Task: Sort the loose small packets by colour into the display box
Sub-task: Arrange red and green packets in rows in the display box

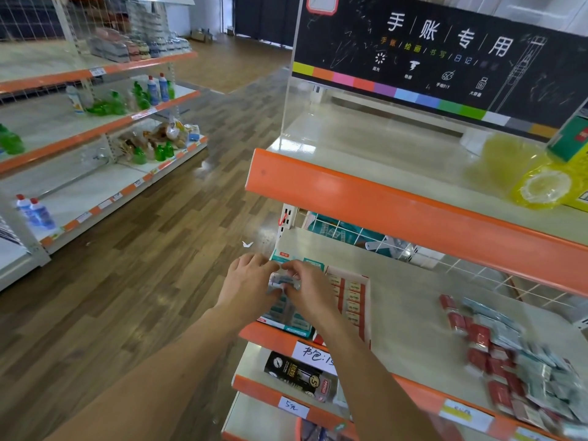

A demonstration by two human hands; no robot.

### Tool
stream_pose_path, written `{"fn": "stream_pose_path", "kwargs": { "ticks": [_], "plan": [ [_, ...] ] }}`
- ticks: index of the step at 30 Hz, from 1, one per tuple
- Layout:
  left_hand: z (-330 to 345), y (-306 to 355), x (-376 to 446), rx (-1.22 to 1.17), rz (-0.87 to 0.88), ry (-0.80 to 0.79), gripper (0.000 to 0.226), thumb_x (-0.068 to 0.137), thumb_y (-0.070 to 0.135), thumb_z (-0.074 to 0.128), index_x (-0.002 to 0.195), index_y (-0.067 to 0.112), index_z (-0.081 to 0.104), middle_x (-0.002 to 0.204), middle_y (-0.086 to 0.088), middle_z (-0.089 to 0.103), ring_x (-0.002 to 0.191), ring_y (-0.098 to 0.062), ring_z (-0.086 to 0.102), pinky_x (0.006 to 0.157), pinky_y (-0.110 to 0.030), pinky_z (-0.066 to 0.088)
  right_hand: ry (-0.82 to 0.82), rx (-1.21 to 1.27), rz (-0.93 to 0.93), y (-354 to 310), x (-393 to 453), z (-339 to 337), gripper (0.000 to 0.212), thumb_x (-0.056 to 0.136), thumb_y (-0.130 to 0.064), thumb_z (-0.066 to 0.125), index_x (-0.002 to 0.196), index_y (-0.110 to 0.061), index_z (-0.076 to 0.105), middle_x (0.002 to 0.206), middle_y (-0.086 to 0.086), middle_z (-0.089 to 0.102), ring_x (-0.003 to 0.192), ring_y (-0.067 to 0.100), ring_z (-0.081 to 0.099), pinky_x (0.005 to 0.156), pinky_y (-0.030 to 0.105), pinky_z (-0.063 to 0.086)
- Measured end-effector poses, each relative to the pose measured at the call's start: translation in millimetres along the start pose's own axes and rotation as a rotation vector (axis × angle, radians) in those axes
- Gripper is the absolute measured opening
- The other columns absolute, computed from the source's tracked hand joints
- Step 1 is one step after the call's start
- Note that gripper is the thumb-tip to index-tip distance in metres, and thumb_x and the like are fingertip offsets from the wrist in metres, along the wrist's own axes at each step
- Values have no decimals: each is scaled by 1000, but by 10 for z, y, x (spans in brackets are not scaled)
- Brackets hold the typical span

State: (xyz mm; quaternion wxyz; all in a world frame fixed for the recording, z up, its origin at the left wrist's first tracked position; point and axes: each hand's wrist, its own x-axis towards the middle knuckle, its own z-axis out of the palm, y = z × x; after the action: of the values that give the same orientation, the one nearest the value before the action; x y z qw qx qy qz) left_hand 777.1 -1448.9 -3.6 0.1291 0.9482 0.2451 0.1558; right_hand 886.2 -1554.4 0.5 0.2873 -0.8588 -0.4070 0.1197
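Both my hands meet over the left end of the middle shelf. My left hand (pixel 246 283) and my right hand (pixel 310 289) pinch a small bundle of grey-teal packets (pixel 284 280) between them. Directly beneath sits the teal side of the display box (pixel 299 327), with teal packets lined up inside. Its red side (pixel 350 300) to the right holds a row of red packets. A loose pile of red and grey-teal packets (pixel 509 354) lies on the shelf far to the right.
An orange-edged shelf (pixel 366 198) overhangs the work area close above my hands. A black boxed product (pixel 297 375) stands on the lower shelf. Yellow bags (pixel 547 186) lie on the upper shelf. The aisle's wooden floor (pixel 143 281) is on my left.
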Motion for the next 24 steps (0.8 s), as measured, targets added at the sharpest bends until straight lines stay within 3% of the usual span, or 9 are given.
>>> {"fn": "stream_pose_path", "kwargs": {
  "ticks": [7, 13, 19, 24],
  "plan": [
    [4, -22, 34, -10, 6, -18, 47, 81, 44, 64, 126, 33, 56, 125, 7, 55, 124, -20, 42, 105, -36, 33, 13, 28, 9, 2, 57, 54, 35, 90, -19, 67, 122, -32, 61, 115, -13, 64, 98, 6, 59, 80, 21, 48],
    [44, -71, 61, -31, 13, 4, 43, 76, 38, 67, 118, 28, 62, 118, 3, 59, 120, -23, 48, 101, -37, 37, 13, -10, 10, 16, 119, 82, 31, 88, -21, 68, 118, -28, 64, 109, -11, 65, 90, 5, 56, 71, 19, 44],
    [45, -56, 66, -19, 33, 2, 43, 78, 38, 65, 121, 30, 59, 125, 3, 57, 125, -22, 45, 103, -38, 35, -34, -31, 34, 48, 139, 119, 25, 92, -19, 64, 115, -28, 68, 113, -6, 69, 94, 13, 65, 83, 30, 57],
    [77, -62, 59, 1, 31, -4, 49, 77, 36, 65, 125, 30, 56, 131, 0, 55, 131, -26, 40, 108, -42, 30, -35, -32, 12, 86, 153, 137, 25, 92, -20, 65, 115, -28, 69, 118, -6, 67, 98, 12, 63, 79, 22, 51]
  ]
}}
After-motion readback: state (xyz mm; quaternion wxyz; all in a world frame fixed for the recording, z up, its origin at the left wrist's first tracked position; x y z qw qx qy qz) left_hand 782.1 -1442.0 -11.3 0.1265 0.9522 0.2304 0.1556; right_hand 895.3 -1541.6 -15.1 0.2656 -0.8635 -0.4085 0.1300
